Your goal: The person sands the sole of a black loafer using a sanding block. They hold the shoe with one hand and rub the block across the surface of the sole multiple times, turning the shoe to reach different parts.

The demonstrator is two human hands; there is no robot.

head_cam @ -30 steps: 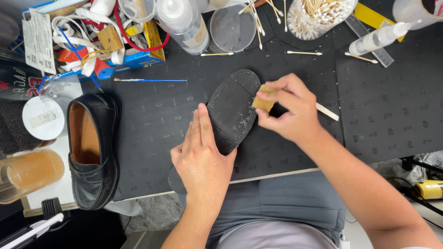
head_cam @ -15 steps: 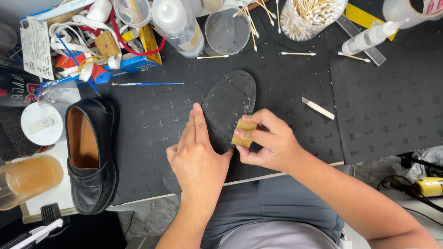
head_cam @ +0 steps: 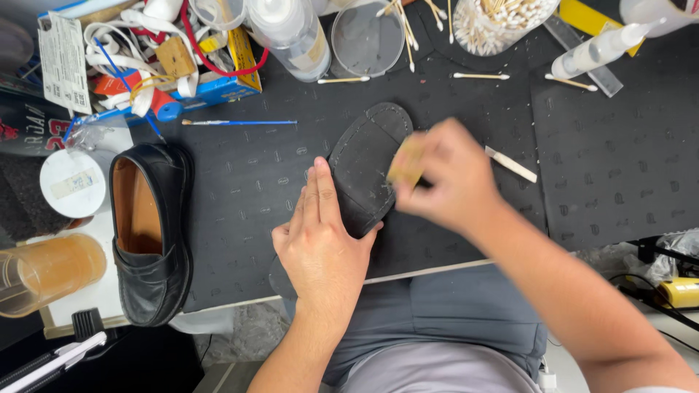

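Note:
A black shoe lies sole-up (head_cam: pixel 366 164) on the dark work mat (head_cam: pixel 247 182). My left hand (head_cam: pixel 319 240) presses flat on its heel end, fingers together along the sole's left edge. My right hand (head_cam: pixel 448 178), blurred by motion, grips a small tan block (head_cam: pixel 406 161) and holds it against the sole's right side near the middle.
The matching black loafer (head_cam: pixel 149 233) stands upright at the left. A white round lid (head_cam: pixel 71 183) and an amber cup (head_cam: pixel 45 271) lie left of it. Cotton swabs (head_cam: pixel 480 76), a jar of swabs (head_cam: pixel 502 22), squeeze bottles (head_cam: pixel 597 47), a thin blue brush (head_cam: pixel 240 122), a white stick (head_cam: pixel 511 164) and a cluttered box (head_cam: pixel 167 65) line the back.
My right hand rubbed the tan block from the toe down toward the heel, then back up to the middle of the sole. My left hand stayed pressed on the heel.

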